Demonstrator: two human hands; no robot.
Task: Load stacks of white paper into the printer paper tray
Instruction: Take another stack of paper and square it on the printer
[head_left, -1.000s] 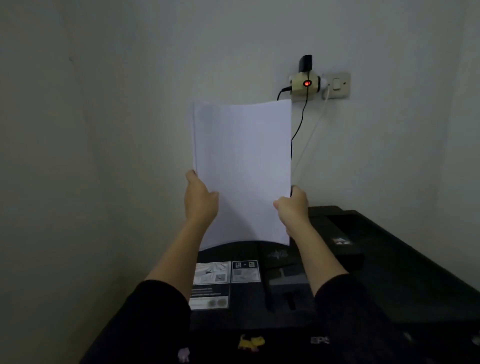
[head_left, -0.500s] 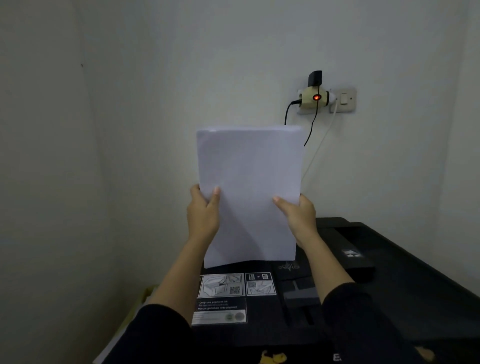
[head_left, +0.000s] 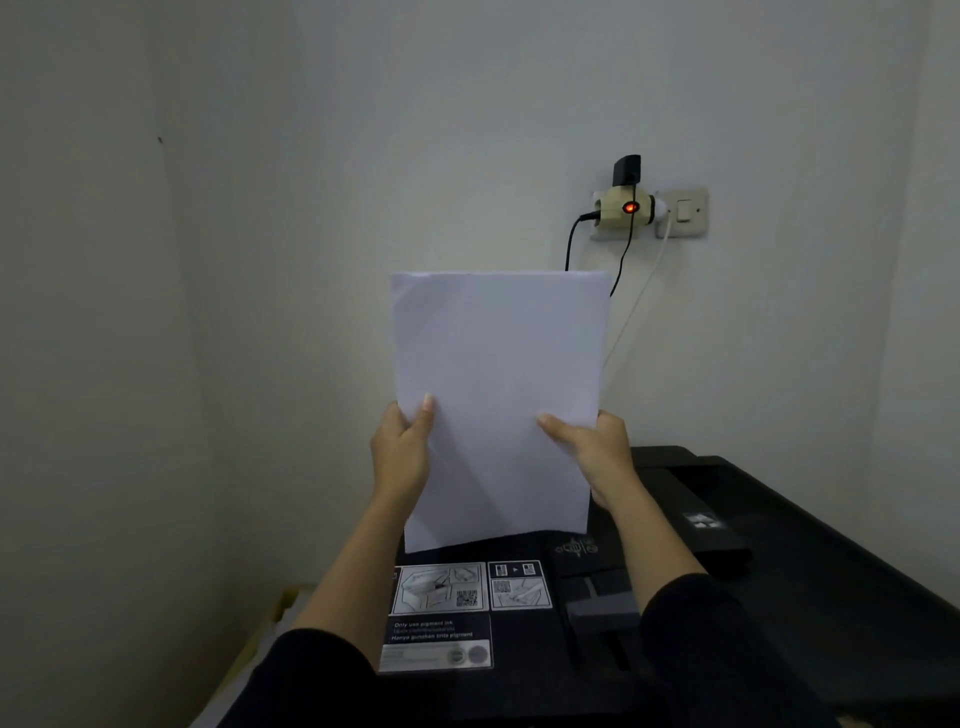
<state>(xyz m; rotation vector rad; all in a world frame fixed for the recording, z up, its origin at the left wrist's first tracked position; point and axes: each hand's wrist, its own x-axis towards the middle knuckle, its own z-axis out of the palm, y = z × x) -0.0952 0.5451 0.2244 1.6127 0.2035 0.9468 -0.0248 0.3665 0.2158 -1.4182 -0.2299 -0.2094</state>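
Observation:
I hold a stack of white paper (head_left: 498, 395) upright in front of me, above the back of a black printer (head_left: 779, 597). My left hand (head_left: 402, 457) grips the stack's left edge, thumb on the front. My right hand (head_left: 597, 457) grips the right edge the same way. The stack's lower edge sits just above the printer's rear top panel, which carries white instruction stickers (head_left: 467, 587). The paper hides the tray opening behind it.
A wall socket (head_left: 680, 213) with a beige adapter and red light is on the wall behind, with black and white cables hanging down. Walls close in at the left and back. A pale cardboard box edge (head_left: 270, 623) shows at the lower left, beside the printer.
The paper stack has come down relative to the wall socket, and my thumbs now lie on its front face. The view has tilted down a little.

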